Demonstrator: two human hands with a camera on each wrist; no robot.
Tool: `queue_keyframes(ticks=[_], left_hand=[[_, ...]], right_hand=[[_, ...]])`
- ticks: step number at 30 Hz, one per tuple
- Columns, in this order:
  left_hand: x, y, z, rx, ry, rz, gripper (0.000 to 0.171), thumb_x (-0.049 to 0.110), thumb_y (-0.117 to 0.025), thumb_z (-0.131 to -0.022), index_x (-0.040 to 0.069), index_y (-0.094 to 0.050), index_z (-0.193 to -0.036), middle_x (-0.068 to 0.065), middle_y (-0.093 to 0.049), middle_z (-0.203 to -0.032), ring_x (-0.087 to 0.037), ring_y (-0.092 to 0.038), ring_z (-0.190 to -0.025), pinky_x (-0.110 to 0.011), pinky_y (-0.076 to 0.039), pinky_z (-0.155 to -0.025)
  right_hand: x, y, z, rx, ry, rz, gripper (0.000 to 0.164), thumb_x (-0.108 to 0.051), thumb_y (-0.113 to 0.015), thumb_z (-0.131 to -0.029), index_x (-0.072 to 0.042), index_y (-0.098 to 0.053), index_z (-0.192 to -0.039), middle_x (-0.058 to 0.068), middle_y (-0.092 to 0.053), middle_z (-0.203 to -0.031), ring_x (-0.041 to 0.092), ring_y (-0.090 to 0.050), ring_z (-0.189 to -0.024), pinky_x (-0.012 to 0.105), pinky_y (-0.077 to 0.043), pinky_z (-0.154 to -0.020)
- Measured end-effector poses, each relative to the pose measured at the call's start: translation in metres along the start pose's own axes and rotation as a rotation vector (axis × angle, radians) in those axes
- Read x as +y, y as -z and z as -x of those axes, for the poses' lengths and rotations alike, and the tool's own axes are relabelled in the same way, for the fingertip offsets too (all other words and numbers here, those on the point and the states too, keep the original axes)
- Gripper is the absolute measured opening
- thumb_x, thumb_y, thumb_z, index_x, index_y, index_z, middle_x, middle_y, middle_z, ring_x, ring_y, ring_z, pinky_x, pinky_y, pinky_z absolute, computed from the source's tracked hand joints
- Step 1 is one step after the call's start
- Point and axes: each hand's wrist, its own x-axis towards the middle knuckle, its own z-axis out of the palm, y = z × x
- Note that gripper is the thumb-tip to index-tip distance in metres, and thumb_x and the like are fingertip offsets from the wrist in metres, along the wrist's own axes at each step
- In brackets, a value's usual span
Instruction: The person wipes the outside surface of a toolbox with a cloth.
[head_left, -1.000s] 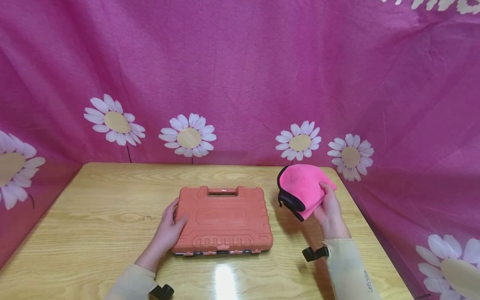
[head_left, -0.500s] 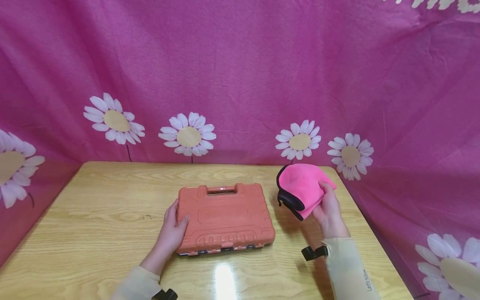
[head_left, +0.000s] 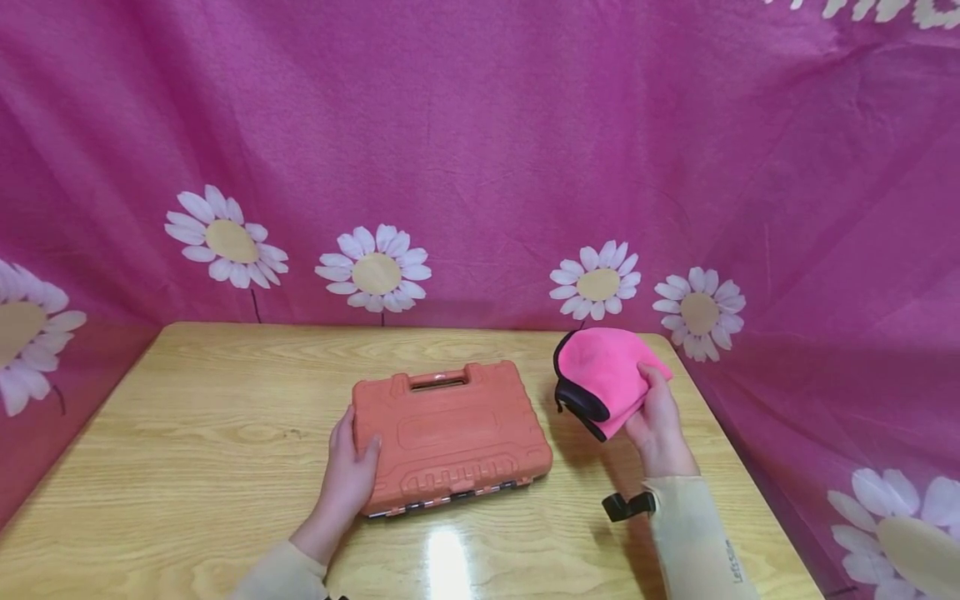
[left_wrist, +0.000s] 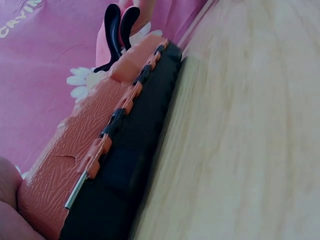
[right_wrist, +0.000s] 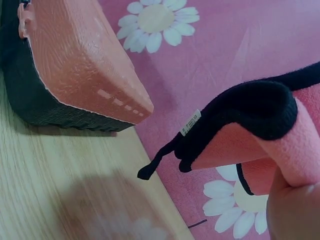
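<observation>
Case [head_left: 448, 429] on table [head_left: 187, 442], left of cloth [head_left: 603, 367]; curtain [head_left: 480, 150] behind.

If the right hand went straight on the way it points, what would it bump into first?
Beyond the pink cloth it holds, the right hand would probably meet the purple curtain first, near a white daisy, though depth is hard to judge.

Right hand [right_wrist: 294, 215]: lower right corner, gripping the pink cloth [right_wrist: 227, 145]
Cloth trim [right_wrist: 280, 120]: black, folded over, with a small white tag [right_wrist: 190, 123] and a dark strap [right_wrist: 159, 159] hanging left
Case [right_wrist: 85, 60]: orange top over dark base, on the desk [right_wrist: 30, 190], apart from the cloth
Backdrop [right_wrist: 270, 45]: pink, with white daisies [right_wrist: 155, 19]
</observation>
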Motion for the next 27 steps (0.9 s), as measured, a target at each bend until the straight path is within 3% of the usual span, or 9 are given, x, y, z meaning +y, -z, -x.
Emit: queue_keyframes(ticks=[6, 13, 17, 22, 27], left_hand=[[0.002, -0.004, 0.008, 0.044, -0.013, 0.035, 0.069, 0.008, -0.045, -0.107, -0.009, -0.004, -0.161, -0.036, -0.013, -0.163, -0.053, -0.018, -0.152, -0.066, -0.018, -0.124], [0.002, -0.010, 0.015, 0.076, -0.051, 0.008, 0.069, 0.007, -0.046, -0.106, -0.013, -0.006, -0.159, -0.039, -0.012, -0.161, -0.057, -0.019, -0.149, -0.068, -0.020, -0.123], [0.003, -0.009, 0.015, 0.069, -0.044, -0.023, 0.071, 0.007, -0.050, -0.104, -0.013, -0.008, -0.158, -0.040, -0.015, -0.157, -0.058, -0.024, -0.146, -0.068, -0.023, -0.121], [0.008, 0.002, 0.004, 0.048, 0.010, -0.037, 0.072, 0.008, -0.056, -0.098, -0.013, -0.015, -0.154, -0.038, -0.020, -0.151, -0.054, -0.033, -0.140, -0.063, -0.029, -0.120], [0.015, 0.023, -0.019, -0.025, 0.036, -0.053, 0.065, 0.014, -0.053, -0.102, -0.012, -0.022, -0.153, -0.036, -0.021, -0.153, -0.054, -0.034, -0.142, -0.061, -0.033, -0.119]], right_hand=[[0.001, 0.001, 0.001, -0.037, 0.006, -0.022, 0.017, -0.020, -0.034, -0.113, -0.014, -0.043, -0.125, -0.002, -0.072, -0.101, 0.007, -0.071, -0.095, 0.023, -0.059, -0.085], [0.003, 0.005, 0.002, -0.159, 0.039, -0.025, 0.024, -0.017, -0.029, -0.113, -0.009, -0.051, -0.112, 0.001, -0.073, -0.100, 0.010, -0.072, -0.094, 0.024, -0.059, -0.085], [0.003, 0.005, 0.001, -0.132, 0.030, -0.025, 0.020, -0.018, -0.030, -0.113, -0.011, -0.048, -0.116, 0.000, -0.072, -0.101, 0.009, -0.071, -0.096, 0.023, -0.059, -0.086], [0.002, 0.004, 0.000, -0.088, 0.016, -0.017, 0.018, -0.019, -0.030, -0.113, -0.012, -0.045, -0.121, 0.000, -0.072, -0.101, 0.009, -0.070, -0.095, 0.023, -0.059, -0.085], [0.001, 0.003, 0.001, -0.091, 0.012, -0.019, 0.018, -0.019, -0.030, -0.113, -0.012, -0.043, -0.124, 0.000, -0.072, -0.102, 0.009, -0.070, -0.096, 0.023, -0.058, -0.086]])
